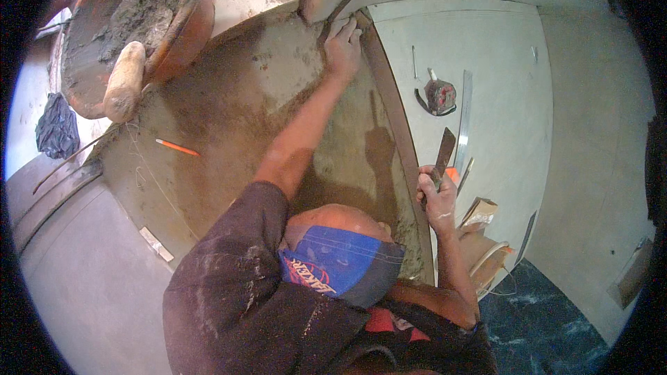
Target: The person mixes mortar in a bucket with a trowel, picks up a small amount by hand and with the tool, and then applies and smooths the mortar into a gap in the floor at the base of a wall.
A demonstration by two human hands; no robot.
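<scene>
Neither of my own hands is in view. Below the middle is another person in a dark shirt and a blue cap (333,260), bent over a mortar-smeared, brownish surface (222,111). That person's left hand (342,50) reaches to the far corner of the surface, fingertips at its edge; whether it holds something there I cannot tell. In the person's right hand (438,198) is a dark flat blade (445,149), pointing up, above the strip along the right edge. An orange pencil (178,147) lies on the surface at the left, with thin string nearby.
At the upper left sits a basin (198,28) of wet mortar, a rounded wooden handle (125,82) at its rim. A black plastic bag (57,125) is beside it. The pale panel at right bears a dark reel (439,96) and a metal ruler (465,111). Dark marbled flooring (535,323) shows lower right.
</scene>
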